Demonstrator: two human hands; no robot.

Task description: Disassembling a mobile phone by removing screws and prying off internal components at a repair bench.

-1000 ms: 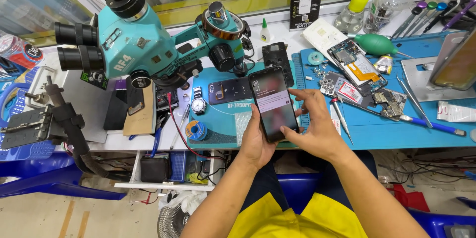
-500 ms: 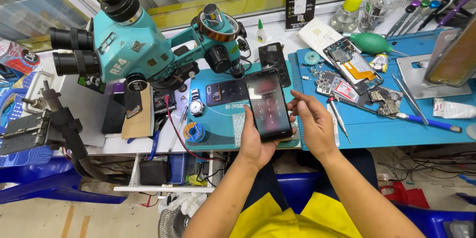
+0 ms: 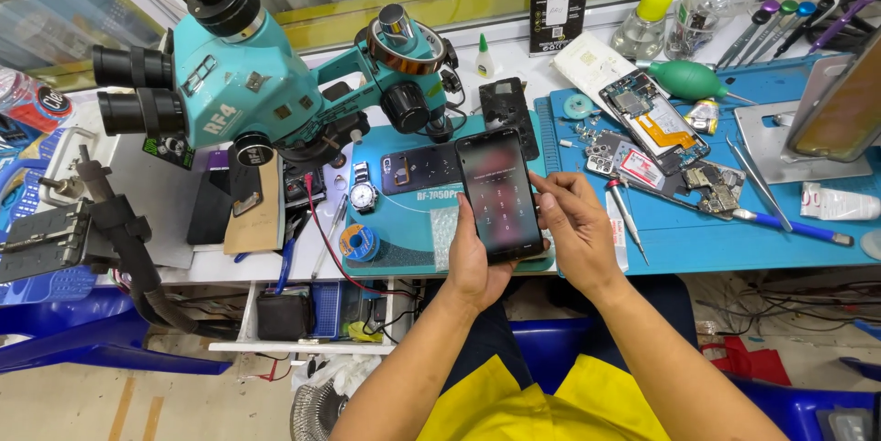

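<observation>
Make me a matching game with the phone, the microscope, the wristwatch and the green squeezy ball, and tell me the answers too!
Things:
1. phone
2. microscope
3. wristwatch
4. green squeezy ball

Places:
A. lying on the teal mat, left of the phone
B. far side of the blue mat, near a bottle
C. held in the left hand
D. standing at the left of the bench

Pairs: 1-C, 2-D, 3-A, 4-B

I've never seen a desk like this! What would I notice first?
Probably the big teal microscope at the upper left of the bench. Next, the dark phone in the middle, held in the left hand while the right hand touches its edge. To the right, an opened phone lies on a blue mat.
</observation>
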